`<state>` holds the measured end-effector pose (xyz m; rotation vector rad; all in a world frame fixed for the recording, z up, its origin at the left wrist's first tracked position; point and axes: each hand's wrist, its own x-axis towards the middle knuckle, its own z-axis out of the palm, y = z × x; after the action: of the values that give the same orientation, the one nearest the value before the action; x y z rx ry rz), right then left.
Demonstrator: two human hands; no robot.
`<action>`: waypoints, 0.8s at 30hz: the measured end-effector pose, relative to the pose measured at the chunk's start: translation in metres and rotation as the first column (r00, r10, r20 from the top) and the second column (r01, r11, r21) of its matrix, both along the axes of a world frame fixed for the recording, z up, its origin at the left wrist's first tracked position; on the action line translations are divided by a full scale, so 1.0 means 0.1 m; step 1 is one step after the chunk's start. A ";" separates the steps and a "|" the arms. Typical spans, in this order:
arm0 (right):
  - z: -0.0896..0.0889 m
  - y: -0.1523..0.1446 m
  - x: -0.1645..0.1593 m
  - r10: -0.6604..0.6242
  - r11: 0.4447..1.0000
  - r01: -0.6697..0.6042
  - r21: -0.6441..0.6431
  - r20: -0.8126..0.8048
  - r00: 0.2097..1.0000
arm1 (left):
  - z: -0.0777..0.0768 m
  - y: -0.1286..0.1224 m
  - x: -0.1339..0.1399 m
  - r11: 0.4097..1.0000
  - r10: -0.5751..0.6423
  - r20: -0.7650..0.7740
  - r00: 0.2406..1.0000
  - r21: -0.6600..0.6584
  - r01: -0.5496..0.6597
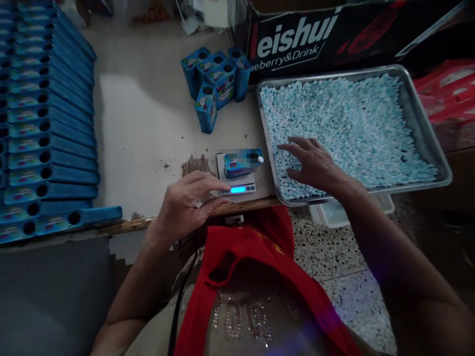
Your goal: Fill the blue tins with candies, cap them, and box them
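Note:
A small digital scale point(237, 189) with a lit blue display lies near the table's front edge. On it rests a blue candy box point(237, 170), with a white candy point(261, 159) at its right end. My left hand point(189, 200) is beside the scale's left front corner, thumb and fingers apart, holding nothing visible. Whether its fingertips touch the scale, I cannot tell. Over the left part of a metal tray point(444, 168) my right hand point(313, 163) has its fingers spread. Beneath it are pale blue and white candies point(345, 118), which fill much of the tray.
Several blue boxes point(217, 74) with round holes on top stand behind the scale. Long rows of similar boxes point(48, 123) cover the left side. A black printed carton point(297, 39) stands behind the tray, and a red plastic bag point(447, 91) lies to its right.

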<state>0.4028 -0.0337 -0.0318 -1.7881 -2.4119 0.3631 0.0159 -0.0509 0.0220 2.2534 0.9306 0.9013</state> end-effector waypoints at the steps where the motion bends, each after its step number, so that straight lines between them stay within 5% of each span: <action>1: -0.03 0.06 -0.05 0.033 0.999 -0.033 0.003 -0.006 0.999 | -0.01 0.00 0.04 1.000 -0.009 -0.014 1.000 0.019 0.010; 5: -0.09 0.27 -0.16 0.101 0.995 -0.102 0.019 0.048 0.994 | -0.10 -0.05 0.01 0.999 0.008 -0.059 0.998 0.035 -0.006; 10: 0.05 0.20 -0.11 0.060 0.997 -0.053 -0.062 0.117 0.991 | -0.18 -0.19 -0.29 0.980 0.178 -0.143 0.974 -0.065 -0.189; 16: 0.33 0.12 -0.03 -0.194 0.972 0.180 -0.149 -0.084 0.977 | -0.25 -0.12 -0.39 0.961 0.253 -0.194 0.948 -0.067 -0.270; 21: 0.49 0.14 -0.13 -0.283 0.950 0.251 -0.188 -0.166 0.945 | -0.32 0.02 -0.31 0.976 0.204 -0.191 0.960 -0.033 -0.213; 24: 0.72 0.13 -0.34 -0.227 0.971 0.198 -0.131 -0.280 0.933 | -0.41 0.04 -0.34 0.974 0.208 -0.193 0.959 -0.045 -0.220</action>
<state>0.3685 -0.0209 0.0405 -1.8610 -2.0102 0.6831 -0.0183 -0.0472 -0.0188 2.2387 1.2908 0.7443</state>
